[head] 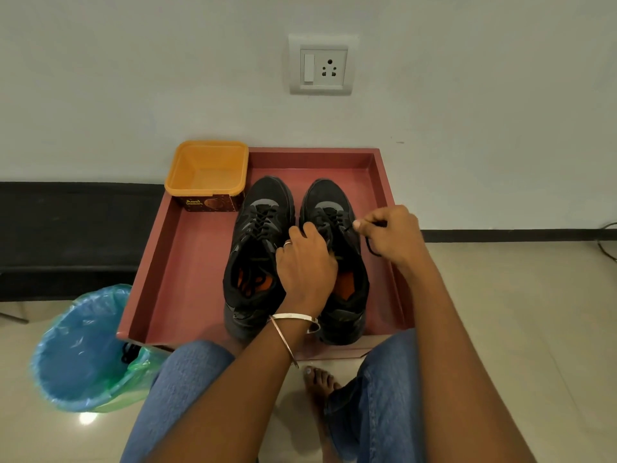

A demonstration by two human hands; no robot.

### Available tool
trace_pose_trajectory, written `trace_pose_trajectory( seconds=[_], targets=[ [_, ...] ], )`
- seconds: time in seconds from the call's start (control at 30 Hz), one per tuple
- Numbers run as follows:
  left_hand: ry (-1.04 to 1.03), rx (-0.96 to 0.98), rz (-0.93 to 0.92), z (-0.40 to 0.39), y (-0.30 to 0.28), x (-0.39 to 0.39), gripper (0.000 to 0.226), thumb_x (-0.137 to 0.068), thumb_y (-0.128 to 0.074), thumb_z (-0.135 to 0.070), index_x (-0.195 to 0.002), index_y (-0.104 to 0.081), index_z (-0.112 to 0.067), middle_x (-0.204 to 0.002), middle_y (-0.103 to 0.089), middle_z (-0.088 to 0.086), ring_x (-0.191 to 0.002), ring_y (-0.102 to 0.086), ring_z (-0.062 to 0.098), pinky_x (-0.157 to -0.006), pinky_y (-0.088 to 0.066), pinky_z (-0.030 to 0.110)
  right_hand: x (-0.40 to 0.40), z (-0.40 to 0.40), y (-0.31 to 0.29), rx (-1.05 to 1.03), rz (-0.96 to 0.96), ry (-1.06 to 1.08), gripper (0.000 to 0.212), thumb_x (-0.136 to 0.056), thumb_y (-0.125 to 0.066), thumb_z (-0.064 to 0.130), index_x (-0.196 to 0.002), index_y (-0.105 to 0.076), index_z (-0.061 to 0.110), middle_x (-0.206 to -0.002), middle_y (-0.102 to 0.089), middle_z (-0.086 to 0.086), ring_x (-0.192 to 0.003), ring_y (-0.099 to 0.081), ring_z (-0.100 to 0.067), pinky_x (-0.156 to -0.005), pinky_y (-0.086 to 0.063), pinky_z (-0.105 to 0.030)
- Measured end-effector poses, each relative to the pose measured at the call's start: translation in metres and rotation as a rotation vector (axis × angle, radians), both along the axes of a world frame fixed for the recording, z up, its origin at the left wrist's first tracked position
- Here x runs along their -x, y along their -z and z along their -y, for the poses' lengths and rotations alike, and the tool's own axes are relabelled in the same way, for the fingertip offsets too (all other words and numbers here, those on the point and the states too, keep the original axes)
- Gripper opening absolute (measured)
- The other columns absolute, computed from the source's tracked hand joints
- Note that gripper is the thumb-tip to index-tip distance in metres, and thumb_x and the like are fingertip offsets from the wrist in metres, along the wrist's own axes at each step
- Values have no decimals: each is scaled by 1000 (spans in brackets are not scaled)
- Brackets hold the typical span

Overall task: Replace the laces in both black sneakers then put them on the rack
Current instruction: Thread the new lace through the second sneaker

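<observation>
Two black sneakers are sitting side by side in a dark red tray (187, 262) on the floor, toes pointing toward the wall. The left sneaker (257, 248) is showing black lacing across its upper, with an orange insole visible in the opening. The right sneaker (334, 208) is standing just beside it, and its opening is partly hidden under your left hand.

Your left hand (305, 265) is resting on the tongue area of the right sneaker, fingers curled down into the lacing; whether that grip is closing on a strand cannot be told. It is wearing a ring and a thin bangle at the wrist.

Your right hand (390, 233) is raised just to the right of the same sneaker and is pinching a black lace (370, 245) between thumb and forefinger. The lace is looping down below the hand and running back toward the shoe's eyelets.

An orange tub (207, 172) is standing in the tray's far left corner, close to the left sneaker's toe. A bin lined with a blue bag (83, 349) is standing on the floor, touching the tray's near left corner.
</observation>
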State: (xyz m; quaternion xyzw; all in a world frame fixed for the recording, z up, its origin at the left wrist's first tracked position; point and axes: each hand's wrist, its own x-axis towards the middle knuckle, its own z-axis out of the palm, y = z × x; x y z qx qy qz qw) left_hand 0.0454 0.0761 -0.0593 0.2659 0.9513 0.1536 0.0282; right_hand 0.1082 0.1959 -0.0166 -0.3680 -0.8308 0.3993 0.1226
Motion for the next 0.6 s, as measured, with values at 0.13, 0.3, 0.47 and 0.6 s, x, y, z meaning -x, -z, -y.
trace_pose_trajectory(
  seconds=[0.13, 0.3, 0.47, 0.6],
  targets=[
    [-22, -1, -11, -1, -1, -2, 38, -91, -56, -35, -119, -45, -12, -120, -52, 11, -101, -60, 28, -84, -45, 38, -12, -8, -14, 233, -384, 263, 19, -89, -65, 19, -75, -72, 7, -56, -59, 16, -58, -54, -1, -65, -44, -20],
    [-35, 4, -27, -1, -3, -3, 34, -92, -54, -33, -117, -45, -12, -119, -53, 10, -101, -60, 28, -85, -44, 38, -25, -15, -6, 312, -239, 298, 35, -92, -62, 25, -86, -66, -10, -62, -50, -7, -53, -44, -12, -50, -36, -21],
    [-4, -1, 28, 1, -6, -1, 46, -90, -56, -40, -124, -43, -12, -125, -49, 12, -105, -58, 30, -87, -45, 41, -25, -14, -2, -91, 351, 201, 49, -95, -55, 40, -134, -50, 11, -136, -42, -20, -131, -28, -36, -104, -28, -43],
    [28, -154, 246, 5, -19, 5, 57, -81, -69, -45, -125, -45, -17, -125, -44, 9, -110, -52, 31, -87, -46, 41, -15, -12, -16, -234, 214, 229, 45, -93, -45, 4, -138, -42, 3, -137, -38, -23, -129, -31, -37, -101, -30, -38]
  ],
)
